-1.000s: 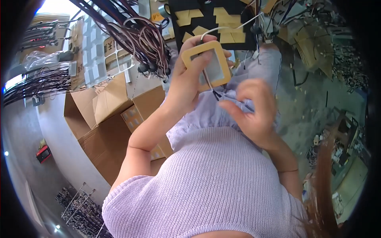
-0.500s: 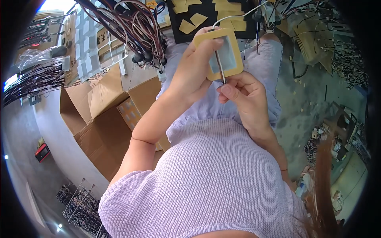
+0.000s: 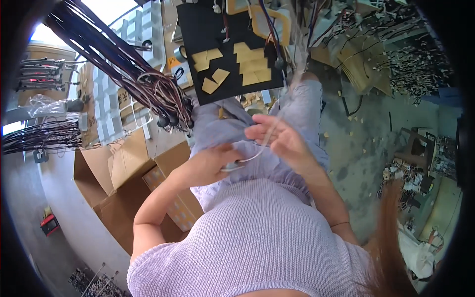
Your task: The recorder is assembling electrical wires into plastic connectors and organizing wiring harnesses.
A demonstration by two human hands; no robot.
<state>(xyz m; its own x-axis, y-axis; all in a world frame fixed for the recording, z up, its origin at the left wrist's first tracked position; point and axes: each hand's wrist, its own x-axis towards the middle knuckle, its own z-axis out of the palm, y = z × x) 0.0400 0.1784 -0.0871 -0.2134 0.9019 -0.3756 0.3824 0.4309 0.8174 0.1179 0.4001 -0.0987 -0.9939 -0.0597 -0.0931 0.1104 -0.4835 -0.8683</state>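
Low over my lap, my left hand [image 3: 210, 166] is closed, partly blurred, around the end of a thin white cable [image 3: 255, 157]. A small pale piece shows at its fingertips, too smeared to name. The cable runs up to the right, past my right hand [image 3: 284, 146], toward the bundles above. That hand is raised over my thighs with its fingers apart, and the blurred cable passes close by it. Beyond my knees lies a black board [image 3: 232, 74] bearing several yellow paper pieces [image 3: 252, 64]. A yellow rounded frame [image 3: 287, 29] is near the board's upper right.
A thick bundle of dark wires [image 3: 114, 59] hangs at the upper left. Below it stands an open cardboard box [image 3: 118, 198]. Grey plastic trays [image 3: 104, 89] are beside the bundle. Many wire harnesses [image 3: 415, 74] lie at the right, above a floor with scattered scraps.
The yellow-framed pad has left my hands. Both hands have come down toward my lap and moved apart, the left now with the white cable. The view has shifted, showing more of the black board.
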